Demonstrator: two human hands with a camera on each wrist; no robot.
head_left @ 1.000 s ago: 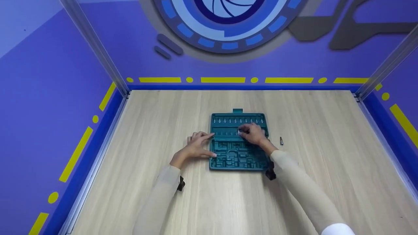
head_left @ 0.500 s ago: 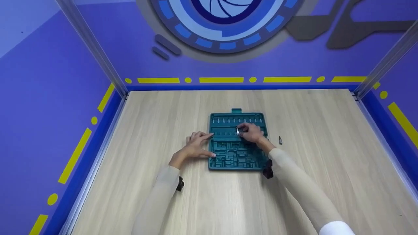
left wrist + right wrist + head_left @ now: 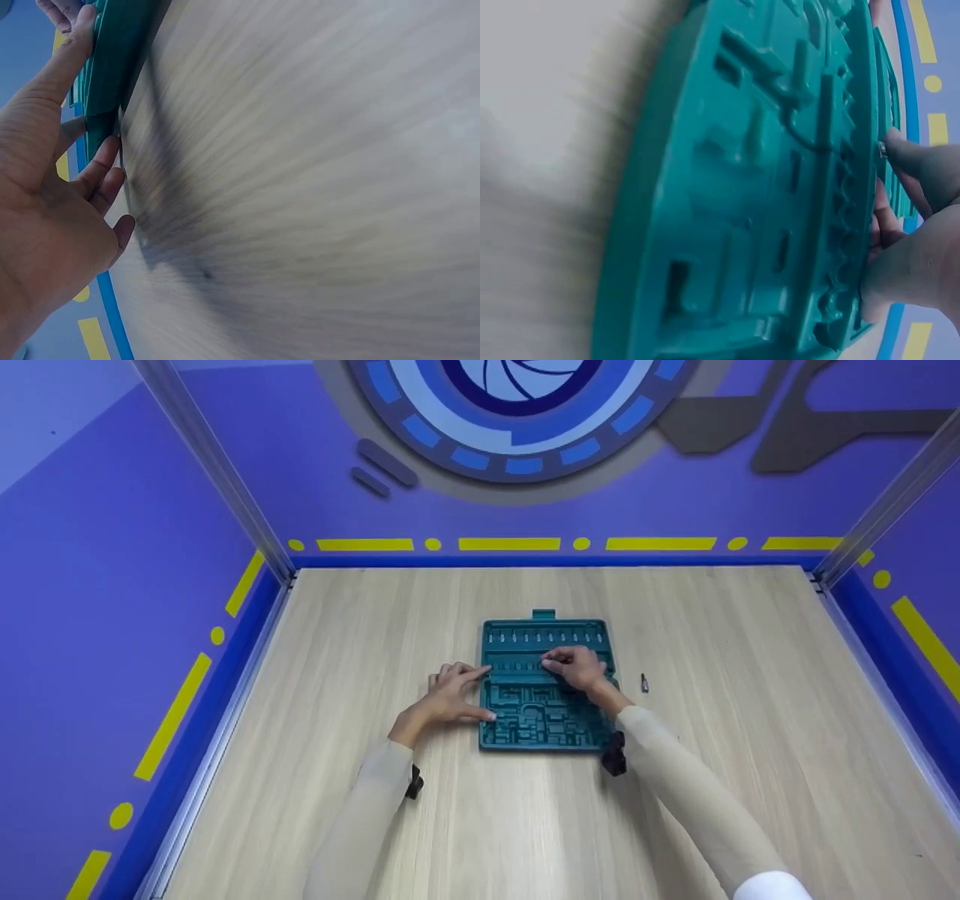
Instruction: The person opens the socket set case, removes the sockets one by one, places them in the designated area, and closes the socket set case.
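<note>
A green tool case (image 3: 544, 716) lies unfolded flat on the table. My left hand (image 3: 450, 695) rests at its left side, thumb and forefinger spread and touching the edge; the left wrist view shows the other fingers (image 3: 105, 176) lightly bent beside the case wall. Over the slotted row in the far half, my right hand (image 3: 576, 666) pinches a small silver screwdriver bit (image 3: 883, 150) between thumb and fingertips, which mostly hide it. Along the far edge stands a row of similar silver bits (image 3: 538, 637). One more bit (image 3: 644, 683) lies on the table, right of the case.
The moulded near half of the case shows many shaped recesses. A latch tab (image 3: 544, 614) sticks out from its far edge. The wooden table (image 3: 360, 660) meets a blue wall (image 3: 247, 472) at the back and sides. Black wrist mounts (image 3: 614, 754) hang under the sleeves.
The bit in my right hand showed upright between the fingers; now the fingertips sit slightly lower and cover it. My left hand keeps its place on the case edge.
</note>
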